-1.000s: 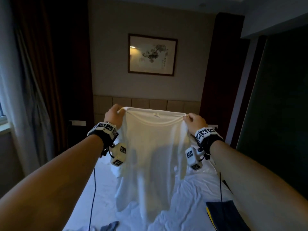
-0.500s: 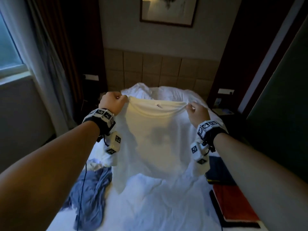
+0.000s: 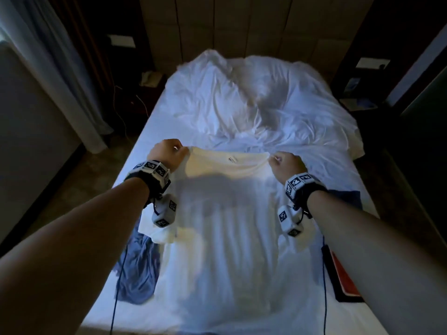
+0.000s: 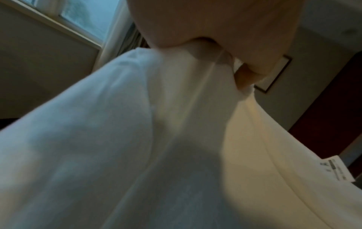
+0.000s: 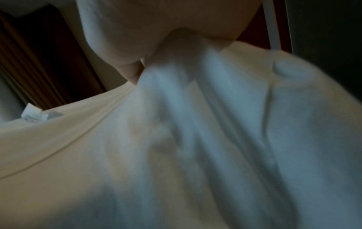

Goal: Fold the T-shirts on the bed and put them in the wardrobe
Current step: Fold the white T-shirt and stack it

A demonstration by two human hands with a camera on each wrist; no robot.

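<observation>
A white T-shirt (image 3: 225,226) is stretched out over the bed (image 3: 145,131), its lower part lying on the sheet and its neck edge held up. My left hand (image 3: 169,153) grips the left shoulder, and my right hand (image 3: 284,163) pinches the right shoulder. The left wrist view shows the white T-shirt (image 4: 137,139) bunched under my left hand (image 4: 225,51). In the right wrist view the white T-shirt (image 5: 195,139) hangs from my right hand (image 5: 156,51). A blue-grey T-shirt (image 3: 137,269) lies crumpled at the bed's left edge.
A rumpled white duvet (image 3: 254,97) covers the head of the bed. A dark blue garment (image 3: 348,197) and a red and black folded item (image 3: 343,274) lie at the bed's right edge. Nightstands (image 3: 150,81) flank the headboard; a curtain (image 3: 60,68) hangs left.
Both hands have lowered the white T-shirt from hanging in the air down onto the bed, and my head has tilted down from the wall to the mattress.
</observation>
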